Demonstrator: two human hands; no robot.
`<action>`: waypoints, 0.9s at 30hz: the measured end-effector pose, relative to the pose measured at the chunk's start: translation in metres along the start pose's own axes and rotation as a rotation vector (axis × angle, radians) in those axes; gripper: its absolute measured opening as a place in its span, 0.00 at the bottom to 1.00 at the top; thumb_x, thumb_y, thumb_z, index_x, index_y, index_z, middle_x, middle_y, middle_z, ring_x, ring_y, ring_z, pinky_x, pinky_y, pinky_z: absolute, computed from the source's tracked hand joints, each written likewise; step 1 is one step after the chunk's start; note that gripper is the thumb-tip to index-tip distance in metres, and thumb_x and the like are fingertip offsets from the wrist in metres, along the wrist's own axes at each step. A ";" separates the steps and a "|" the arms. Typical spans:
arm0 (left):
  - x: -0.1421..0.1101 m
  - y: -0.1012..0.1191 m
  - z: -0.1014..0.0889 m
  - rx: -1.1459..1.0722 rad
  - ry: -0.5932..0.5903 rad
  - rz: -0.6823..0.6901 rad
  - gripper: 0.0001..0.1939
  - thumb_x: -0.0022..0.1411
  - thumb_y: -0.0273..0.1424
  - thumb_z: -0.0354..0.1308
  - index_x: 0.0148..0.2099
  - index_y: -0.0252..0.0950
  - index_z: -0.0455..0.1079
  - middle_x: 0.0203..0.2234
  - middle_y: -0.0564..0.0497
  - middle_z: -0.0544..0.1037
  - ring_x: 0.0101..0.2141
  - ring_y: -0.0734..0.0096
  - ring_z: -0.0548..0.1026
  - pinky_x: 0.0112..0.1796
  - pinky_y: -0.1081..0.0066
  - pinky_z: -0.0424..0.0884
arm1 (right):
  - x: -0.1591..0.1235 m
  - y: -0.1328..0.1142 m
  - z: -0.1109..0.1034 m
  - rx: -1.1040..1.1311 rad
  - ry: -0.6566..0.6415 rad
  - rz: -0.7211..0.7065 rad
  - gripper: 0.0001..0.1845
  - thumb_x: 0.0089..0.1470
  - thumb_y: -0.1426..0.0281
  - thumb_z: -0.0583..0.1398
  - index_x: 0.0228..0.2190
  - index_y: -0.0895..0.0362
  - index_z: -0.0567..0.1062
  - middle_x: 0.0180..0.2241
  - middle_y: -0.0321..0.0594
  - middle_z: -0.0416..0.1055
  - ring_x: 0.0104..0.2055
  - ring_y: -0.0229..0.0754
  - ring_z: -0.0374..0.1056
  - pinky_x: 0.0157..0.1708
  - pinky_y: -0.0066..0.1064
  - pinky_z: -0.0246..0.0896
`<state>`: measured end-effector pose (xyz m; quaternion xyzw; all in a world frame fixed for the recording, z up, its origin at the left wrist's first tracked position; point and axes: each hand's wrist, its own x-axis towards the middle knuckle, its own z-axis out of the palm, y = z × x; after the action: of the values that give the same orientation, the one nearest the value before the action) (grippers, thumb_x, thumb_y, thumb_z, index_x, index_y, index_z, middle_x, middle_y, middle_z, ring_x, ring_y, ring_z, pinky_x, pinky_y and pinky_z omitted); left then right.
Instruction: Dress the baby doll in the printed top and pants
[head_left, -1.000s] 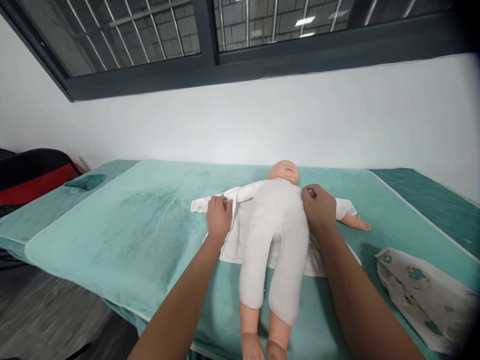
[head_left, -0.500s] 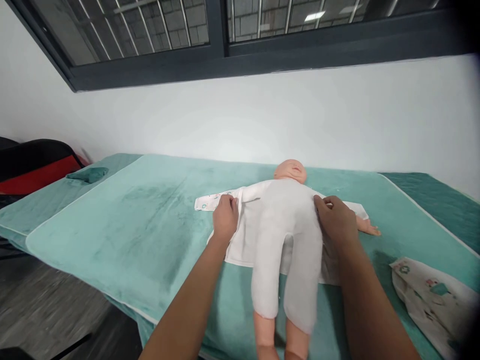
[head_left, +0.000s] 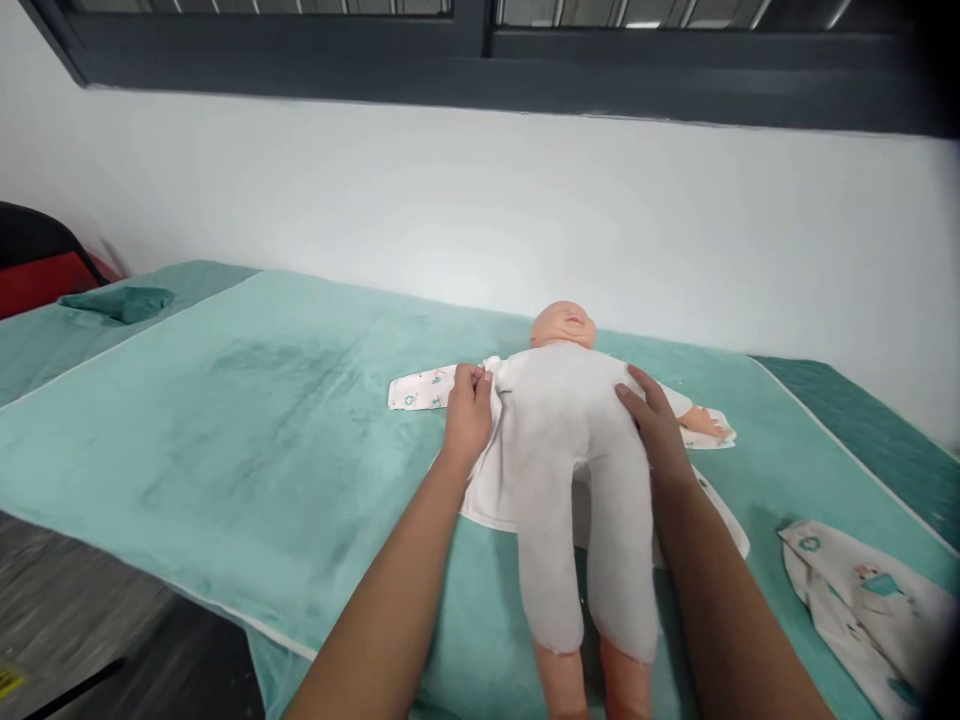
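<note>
A baby doll point(head_left: 570, 440) with a white cloth body lies face up on a teal padded table point(head_left: 225, 430), head toward the wall. An open white printed garment point(head_left: 420, 388) is spread under it, one sleeve stretched to the left. My left hand point(head_left: 469, 415) is closed on the garment's edge at the doll's left side, beside its shoulder. My right hand point(head_left: 651, 420) rests flat, fingers together, against the doll's right side. The doll's bare hand point(head_left: 705, 424) lies on the other sleeve.
Another printed cloth point(head_left: 862, 600) lies crumpled at the table's right front. A folded teal cloth point(head_left: 120, 302) sits at the far left, near a red and black chair point(head_left: 34, 270). A white wall rises behind the table; dark floor shows at lower left.
The view has tilted down and shifted. My left hand slid closer to the doll's shoulder, bunching the garment edge. My right hand moved from the garment onto the doll's side.
</note>
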<state>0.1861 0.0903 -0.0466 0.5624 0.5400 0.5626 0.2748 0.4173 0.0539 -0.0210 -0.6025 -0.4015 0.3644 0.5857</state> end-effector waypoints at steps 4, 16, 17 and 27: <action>0.002 0.006 0.004 -0.074 0.029 -0.027 0.07 0.69 0.35 0.49 0.38 0.39 0.61 0.33 0.53 0.70 0.36 0.72 0.69 0.41 0.73 0.65 | -0.009 0.004 0.010 0.088 -0.167 -0.024 0.41 0.49 0.54 0.66 0.62 0.47 0.63 0.53 0.44 0.72 0.49 0.52 0.72 0.47 0.43 0.70; 0.025 0.044 0.003 0.001 -0.044 -0.130 0.09 0.67 0.34 0.51 0.33 0.39 0.61 0.24 0.56 0.66 0.29 0.73 0.65 0.32 0.72 0.61 | -0.010 0.018 0.005 0.184 -0.443 0.035 0.41 0.52 0.56 0.67 0.64 0.42 0.60 0.54 0.39 0.72 0.50 0.48 0.71 0.51 0.43 0.68; 0.023 0.055 0.001 0.012 -0.091 -0.145 0.09 0.66 0.34 0.52 0.32 0.39 0.61 0.24 0.56 0.67 0.28 0.73 0.66 0.31 0.72 0.60 | -0.011 0.018 0.005 0.182 -0.439 0.041 0.41 0.51 0.56 0.67 0.64 0.42 0.60 0.54 0.39 0.73 0.50 0.49 0.72 0.50 0.43 0.68; -0.027 0.115 -0.033 -0.374 -0.332 -0.130 0.08 0.67 0.39 0.51 0.37 0.40 0.63 0.26 0.52 0.78 0.30 0.70 0.75 0.33 0.71 0.69 | -0.014 0.010 0.006 0.139 -0.441 0.029 0.39 0.53 0.54 0.65 0.64 0.41 0.59 0.55 0.36 0.71 0.52 0.46 0.70 0.53 0.39 0.66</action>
<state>0.1952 0.0252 0.0565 0.5505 0.4093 0.5338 0.4944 0.4067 0.0435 -0.0315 -0.4723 -0.4849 0.5223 0.5186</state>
